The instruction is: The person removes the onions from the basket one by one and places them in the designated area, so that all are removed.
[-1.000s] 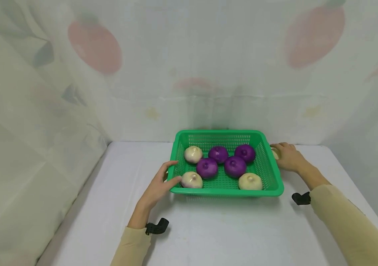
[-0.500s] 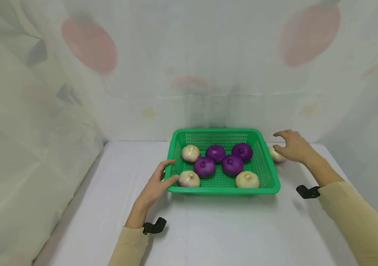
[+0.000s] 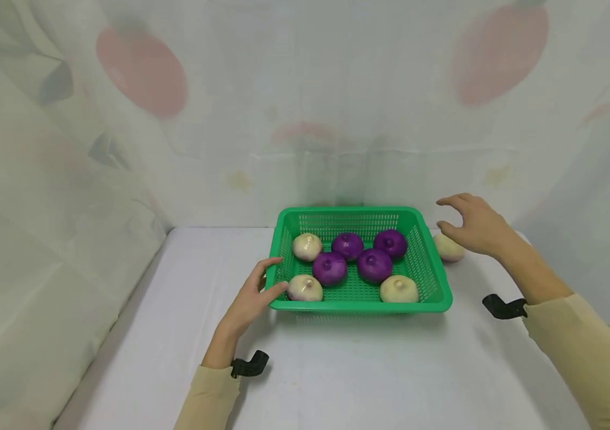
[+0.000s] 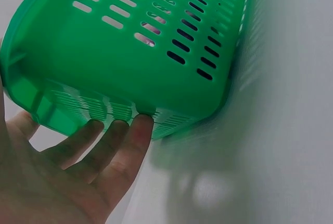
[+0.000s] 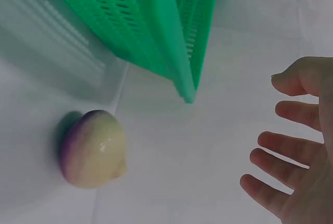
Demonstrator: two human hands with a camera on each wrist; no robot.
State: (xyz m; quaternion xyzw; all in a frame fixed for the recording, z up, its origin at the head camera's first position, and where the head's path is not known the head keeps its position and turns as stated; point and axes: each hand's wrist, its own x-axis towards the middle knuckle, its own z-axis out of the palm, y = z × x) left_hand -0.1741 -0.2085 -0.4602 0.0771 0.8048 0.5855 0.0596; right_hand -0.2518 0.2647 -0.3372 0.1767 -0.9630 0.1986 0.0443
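A green plastic basket with slotted walls stands on the white table. Its left rim is held by my left hand, thumb near the front corner. In the left wrist view several fingertips press on its outer wall. Inside lie several purple onion-like bulbs and a few pale ones. Just outside the basket's right wall, a pale bulb with a purple side rests on the table. My right hand is raised above and beyond it, fingers spread and holding nothing, apart from the bulb in the right wrist view.
A pale curtain with printed fruit hangs right behind the table's back edge. Similar cloth slopes down along the left side. White tabletop extends in front of the basket.
My right hand has let go of the pale bulb beside the basket and lifted up and to the right. The bulb now shows on the table. My left hand stays at the rim.
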